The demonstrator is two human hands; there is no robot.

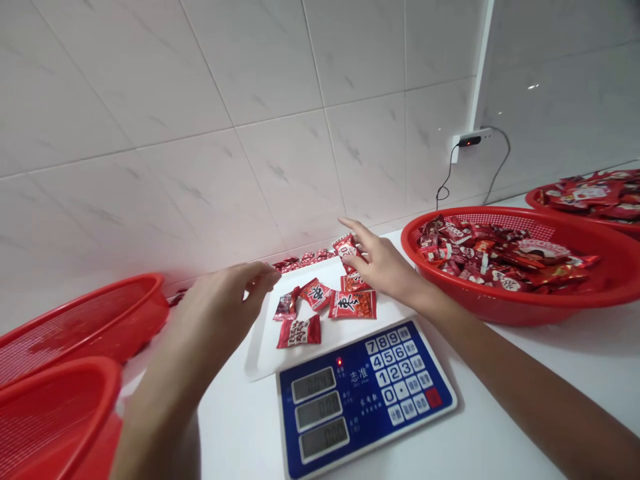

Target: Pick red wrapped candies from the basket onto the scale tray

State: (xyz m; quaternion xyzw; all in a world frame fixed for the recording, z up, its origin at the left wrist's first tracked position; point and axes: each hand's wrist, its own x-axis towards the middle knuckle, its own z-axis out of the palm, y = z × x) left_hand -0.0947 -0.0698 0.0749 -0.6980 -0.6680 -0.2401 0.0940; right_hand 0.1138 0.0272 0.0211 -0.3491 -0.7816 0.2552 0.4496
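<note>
White counter (240, 433) against a tiled wall (250, 100); a socket (473, 140) at far right, with cables (500, 167) hanging from it. Two red baskets (85, 327) lie tilted at left, stacked or overlapping; their contents cannot be seen. At right, a red basket (480, 212) is heaped with red candy packets (500, 257), and another basket (530, 197) of the same packets sits beyond it. A few packets (305, 260) line the wall behind the scale.

Centre: a digital scale (367, 400) with a blue keypad, its readouts too dim to read, and a white tray (260, 353) on top. About six packets (353, 305) lie loose on the tray.

Judged step: handling packets on the tray. Right hand (380, 263): fingers spread, over the far packets, touching one at the far end; no pinch visible. Left hand (220, 300): loosely curled, just above the tray's left side, holding nothing. Lifting a packet would call for closing fingers and thumb on it.
</note>
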